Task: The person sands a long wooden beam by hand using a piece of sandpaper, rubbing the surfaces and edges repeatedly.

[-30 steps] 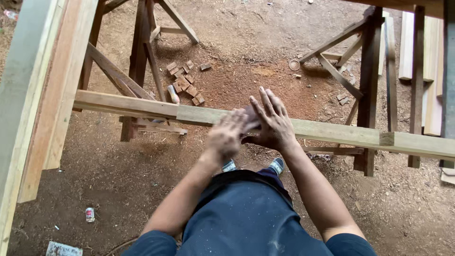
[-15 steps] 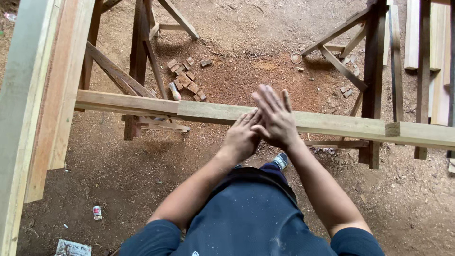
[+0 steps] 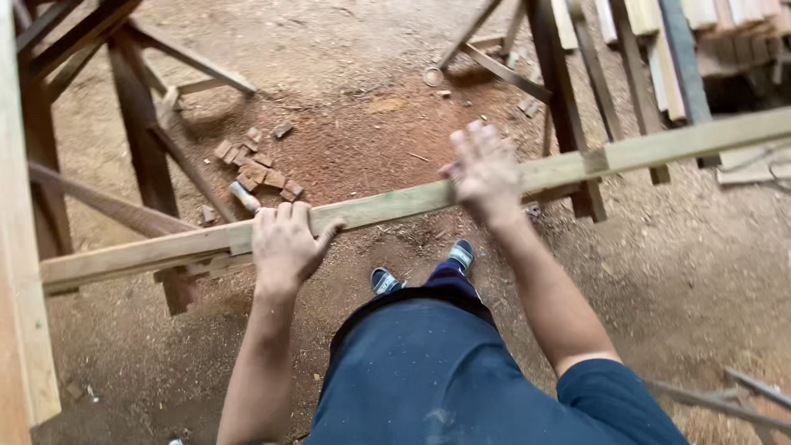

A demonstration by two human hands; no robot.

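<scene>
A long pale wooden plank (image 3: 387, 206) runs across the view, its right end higher than its left, resting on wooden trestles. My left hand (image 3: 284, 241) grips the plank left of its middle, fingers curled over the far edge. My right hand (image 3: 486, 169) lies on the plank further right with fingers spread, slightly blurred. Both hands are well apart. My dark blue trousers and two shoes (image 3: 420, 268) show below the plank.
A dark wooden trestle (image 3: 140, 148) stands at the left and another (image 3: 568, 107) at the right. Small wood offcuts (image 3: 255, 169) lie on the sawdust-covered dirt floor. Stacked boards (image 3: 676, 41) lie at the top right. A pale beam (image 3: 21, 272) runs along the left edge.
My hands were together at the plank's middle; they have spread apart, the left sliding left and gripping, the right moving right. The view has tilted.
</scene>
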